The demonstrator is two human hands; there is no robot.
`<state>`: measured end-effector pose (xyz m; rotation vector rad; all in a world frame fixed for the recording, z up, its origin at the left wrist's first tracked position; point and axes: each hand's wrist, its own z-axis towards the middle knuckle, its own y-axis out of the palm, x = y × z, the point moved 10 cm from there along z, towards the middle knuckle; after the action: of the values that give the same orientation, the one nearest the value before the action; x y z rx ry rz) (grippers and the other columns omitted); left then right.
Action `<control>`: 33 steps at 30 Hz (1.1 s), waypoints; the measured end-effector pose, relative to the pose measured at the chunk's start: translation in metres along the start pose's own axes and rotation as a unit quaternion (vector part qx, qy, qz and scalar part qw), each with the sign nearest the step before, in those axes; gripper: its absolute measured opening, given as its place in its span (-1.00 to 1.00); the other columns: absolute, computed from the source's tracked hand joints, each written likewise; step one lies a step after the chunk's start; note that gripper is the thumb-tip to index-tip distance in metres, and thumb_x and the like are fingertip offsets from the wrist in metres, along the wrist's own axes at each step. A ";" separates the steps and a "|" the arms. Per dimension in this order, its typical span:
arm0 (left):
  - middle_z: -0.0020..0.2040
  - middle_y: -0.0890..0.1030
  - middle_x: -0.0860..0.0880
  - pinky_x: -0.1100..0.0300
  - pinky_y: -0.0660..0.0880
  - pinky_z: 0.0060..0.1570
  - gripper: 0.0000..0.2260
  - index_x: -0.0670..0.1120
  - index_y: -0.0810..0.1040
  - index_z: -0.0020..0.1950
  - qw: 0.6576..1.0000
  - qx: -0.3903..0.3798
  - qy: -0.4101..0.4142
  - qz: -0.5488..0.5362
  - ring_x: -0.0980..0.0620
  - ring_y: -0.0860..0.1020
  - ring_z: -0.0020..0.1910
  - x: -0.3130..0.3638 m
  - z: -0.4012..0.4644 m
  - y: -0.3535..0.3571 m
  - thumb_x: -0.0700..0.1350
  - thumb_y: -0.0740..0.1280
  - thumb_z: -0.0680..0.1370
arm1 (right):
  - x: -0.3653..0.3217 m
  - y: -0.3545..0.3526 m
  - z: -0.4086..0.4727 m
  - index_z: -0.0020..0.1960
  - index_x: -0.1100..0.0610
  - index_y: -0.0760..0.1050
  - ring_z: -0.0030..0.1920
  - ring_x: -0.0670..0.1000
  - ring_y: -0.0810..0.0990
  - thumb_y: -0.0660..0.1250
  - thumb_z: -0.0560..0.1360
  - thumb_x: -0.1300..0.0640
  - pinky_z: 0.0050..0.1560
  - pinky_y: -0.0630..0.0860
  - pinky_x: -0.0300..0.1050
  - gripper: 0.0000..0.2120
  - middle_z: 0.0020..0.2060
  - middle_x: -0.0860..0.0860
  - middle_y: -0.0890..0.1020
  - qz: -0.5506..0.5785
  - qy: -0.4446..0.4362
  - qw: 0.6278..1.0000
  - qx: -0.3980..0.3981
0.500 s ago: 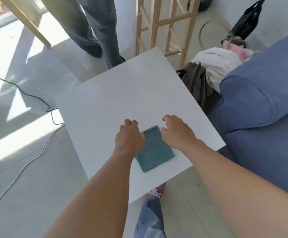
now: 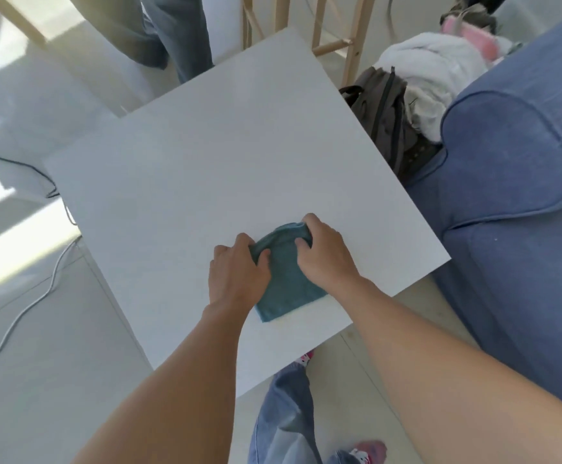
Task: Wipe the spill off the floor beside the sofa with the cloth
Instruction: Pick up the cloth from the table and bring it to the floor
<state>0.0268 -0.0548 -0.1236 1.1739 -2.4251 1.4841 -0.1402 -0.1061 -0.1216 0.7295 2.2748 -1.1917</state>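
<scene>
Both hands, left hand [image 2: 236, 272] and right hand [image 2: 323, 254], grip cloth [image 2: 284, 289] near table [image 2: 206, 162] edge

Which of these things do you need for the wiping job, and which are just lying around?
For the job:
- folded teal cloth, gripped by the left hand and right hand
- blue fabric sofa

Just lying about:
- white square table under the cloth
- grey backpack
- white bundled clothing
- cables on the floor

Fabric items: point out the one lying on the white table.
The teal cloth, gripped by both hands. The white bundle and grey backpack lie beside the sofa, not on the table.
</scene>
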 end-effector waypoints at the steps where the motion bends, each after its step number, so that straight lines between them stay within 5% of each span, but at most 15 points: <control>1: -0.10 0.55 -0.05 0.02 0.50 -0.20 -0.84 -0.02 0.40 0.01 0.999 -0.015 0.006 -0.049 -0.09 0.53 -0.13 0.006 0.000 0.001 0.05 0.28 0.59 | 0.003 -0.007 -0.004 0.03 0.06 0.31 -0.16 0.14 0.55 0.17 0.63 0.15 -0.24 0.49 0.09 -0.97 -0.18 0.07 0.54 0.029 0.006 1.000 0.008; 3: -0.11 0.59 -0.05 0.07 0.50 -0.27 -0.83 -0.03 0.38 0.06 0.989 -0.039 0.019 -0.138 -0.05 0.57 -0.18 0.025 0.001 0.001 -0.01 0.32 0.59 | 0.015 -0.022 -0.013 0.10 0.03 0.28 -0.20 0.14 0.58 0.13 0.66 0.11 -0.25 0.50 0.11 -0.96 -0.20 0.10 0.57 0.076 0.020 0.996 0.031; 6: 0.01 0.61 -0.07 0.01 0.60 -0.10 -0.70 -0.02 0.34 0.19 0.966 -0.090 0.018 -0.241 -0.04 0.62 -0.03 0.063 -0.003 0.013 -0.05 0.40 0.57 | 0.052 -0.048 -0.032 0.17 -0.06 0.23 -0.14 0.13 0.60 0.12 0.67 0.12 -0.20 0.52 0.09 -0.88 -0.14 0.09 0.59 0.150 0.062 0.984 0.076; 10: 0.04 0.61 -0.14 -0.07 0.64 -0.05 -0.62 0.13 0.34 0.22 0.941 -0.176 0.072 -0.279 -0.10 0.63 -0.01 0.131 -0.029 0.053 -0.20 0.40 0.55 | 0.119 -0.089 -0.072 0.35 -0.28 0.29 -0.04 0.02 0.65 0.25 0.61 0.20 -0.03 0.60 -0.07 -0.53 -0.05 -0.01 0.64 0.282 0.102 0.942 0.150; 12: 0.04 0.61 -0.12 -0.01 0.64 -0.06 -0.63 0.15 0.45 0.17 0.937 -0.204 0.138 -0.248 -0.02 0.62 -0.03 0.168 -0.051 0.080 -0.27 0.38 0.54 | 0.152 -0.105 -0.095 0.28 -0.14 0.53 0.10 -0.10 0.62 0.38 0.55 0.24 0.11 0.53 -0.23 -0.60 0.02 -0.17 0.64 0.311 0.099 0.931 0.162; 15: 0.05 0.64 0.03 0.18 0.58 -0.02 -0.76 0.03 0.67 0.02 0.919 -0.267 0.208 -0.203 0.17 0.60 -0.01 0.208 -0.093 0.135 -0.30 0.42 0.51 | 0.213 -0.118 -0.139 0.07 -0.01 0.71 0.14 -0.07 0.61 0.47 0.47 0.30 0.23 0.49 -0.16 -0.73 0.09 -0.04 0.64 0.332 0.125 0.917 0.180; 19: 0.27 0.46 -0.02 0.43 0.45 0.07 -0.56 -0.06 0.60 0.30 0.907 -0.343 0.231 -0.085 0.03 0.51 0.23 0.221 -0.150 0.223 -0.26 0.53 0.44 | 0.293 -0.120 -0.206 0.19 0.05 0.66 0.14 -0.02 0.62 0.41 0.46 0.44 0.24 0.55 -0.13 -0.59 0.11 -0.01 0.57 0.361 0.157 0.894 0.212; 22: 0.39 0.30 -0.06 0.40 0.32 0.20 -0.36 -0.12 0.43 0.47 0.877 -0.372 0.300 0.045 0.00 0.40 0.33 0.218 -0.193 0.289 -0.29 0.53 0.42 | 0.350 -0.107 -0.249 0.30 0.05 0.61 0.07 -0.09 0.57 0.38 0.47 0.45 0.08 0.48 -0.44 -0.51 0.07 -0.04 0.49 0.317 0.185 0.906 0.211; 27: 0.44 0.17 0.03 0.20 0.48 0.17 -0.34 -0.09 0.32 0.53 0.857 -0.379 0.326 0.125 0.03 0.43 0.18 0.190 -0.248 0.395 -0.27 0.45 0.46 | 0.444 -0.058 -0.296 0.40 0.03 0.52 -0.04 -0.17 0.50 0.29 0.51 0.44 -0.08 0.39 -0.55 -0.46 0.01 -0.17 0.40 0.277 0.222 0.902 0.245; 33: 0.43 0.13 0.08 0.30 0.47 0.07 -0.32 -0.06 0.27 0.55 0.804 -0.402 0.389 0.204 0.02 0.45 0.15 0.135 -0.263 0.525 -0.29 0.42 0.47 | 0.554 0.038 -0.321 0.48 0.04 0.43 -0.16 -0.19 0.48 0.23 0.52 0.41 -0.17 0.41 -0.43 -0.42 0.13 -0.14 0.37 0.251 0.283 0.879 0.290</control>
<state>-0.4839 0.2034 -0.3128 -0.1400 -2.2692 0.5753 -0.5812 0.3146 -0.3215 1.9823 1.8889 -1.5293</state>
